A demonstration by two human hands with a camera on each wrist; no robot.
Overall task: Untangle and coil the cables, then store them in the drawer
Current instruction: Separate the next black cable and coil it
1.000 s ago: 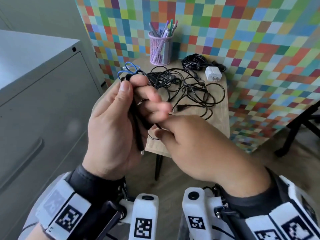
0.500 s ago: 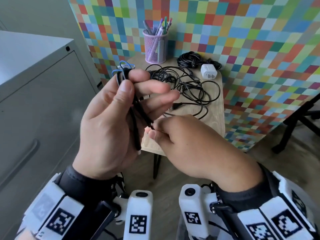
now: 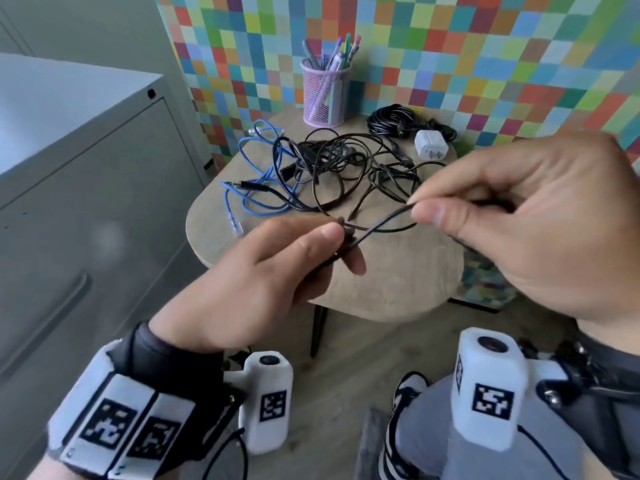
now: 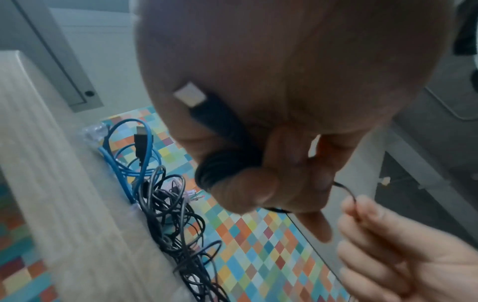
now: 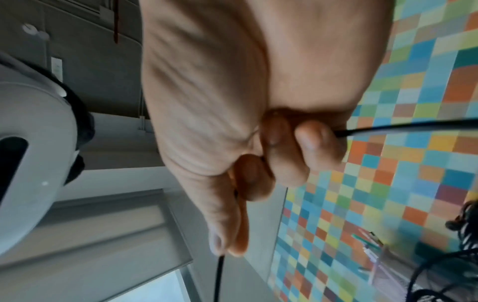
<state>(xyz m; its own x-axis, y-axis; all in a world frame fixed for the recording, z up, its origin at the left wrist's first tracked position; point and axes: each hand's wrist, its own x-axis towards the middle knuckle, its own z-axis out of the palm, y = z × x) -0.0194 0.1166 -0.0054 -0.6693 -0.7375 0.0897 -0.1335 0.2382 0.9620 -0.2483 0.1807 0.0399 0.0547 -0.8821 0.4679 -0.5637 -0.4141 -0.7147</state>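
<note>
Cables on the table: we count one blue cable (image 3: 258,174), one neat black coil (image 3: 391,121) at the back, and a loose black tangle (image 3: 349,168) whose separate cords we cannot count.
Cable in hand: one thin black cable (image 3: 384,221), held above the table's near edge, stretched between our two hands.
Left hand: our left hand (image 3: 263,275) is closed around a small wound bundle of that black cable; the thumb presses it against the curled fingers. In the left wrist view the bundle (image 4: 225,163) wraps the fingers and a plug with a metal tip (image 4: 190,97) lies against the palm.
Right hand: our right hand (image 3: 526,216) pinches the free run of the same cable between thumb and forefinger, the other fingers curled in. In the right wrist view the cable runs through the fist and leaves at both ends (image 5: 218,273).
Charger: one white plug block (image 3: 431,147), just beside the black coil.
Pen cup: one pink mesh cup (image 3: 325,95) holding several pens, at the back of the table.
Table: one small wooden table (image 3: 398,282), against the checkered wall (image 3: 485,46).
Cabinet: one grey metal cabinet (image 3: 86,188) on our left, its drawer fronts closed.
</note>
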